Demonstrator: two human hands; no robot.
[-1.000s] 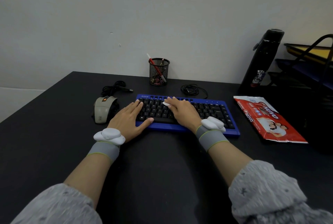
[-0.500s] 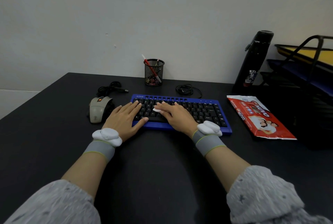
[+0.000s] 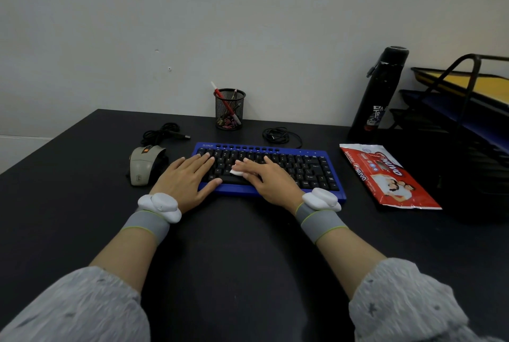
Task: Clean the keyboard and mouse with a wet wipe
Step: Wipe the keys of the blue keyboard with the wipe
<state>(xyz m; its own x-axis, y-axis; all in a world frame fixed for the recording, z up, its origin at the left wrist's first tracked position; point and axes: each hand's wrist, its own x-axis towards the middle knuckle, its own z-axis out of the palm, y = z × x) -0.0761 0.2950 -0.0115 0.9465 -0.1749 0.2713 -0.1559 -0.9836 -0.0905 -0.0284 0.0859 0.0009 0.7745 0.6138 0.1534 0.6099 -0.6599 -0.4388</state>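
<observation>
A blue keyboard (image 3: 308, 168) with black keys lies across the middle of the black desk. My right hand (image 3: 270, 179) lies flat on its left-centre keys and presses a small white wet wipe (image 3: 236, 172), whose edge peeks out beside the fingertips. My left hand (image 3: 184, 179) rests flat on the keyboard's left end, thumb along the front edge. A grey mouse (image 3: 141, 165) sits just left of the keyboard, untouched, close to my left hand.
A red wet-wipe pack (image 3: 385, 176) lies right of the keyboard. Behind it stand a black bottle (image 3: 380, 91) and a stacked paper tray (image 3: 468, 93). A mesh pen holder (image 3: 229, 109) and two coiled cables (image 3: 162, 132) lie by the wall.
My right hand has slid the wipe from the upper key rows toward me, onto the nearer rows. My left hand has stayed on the keyboard's left end.
</observation>
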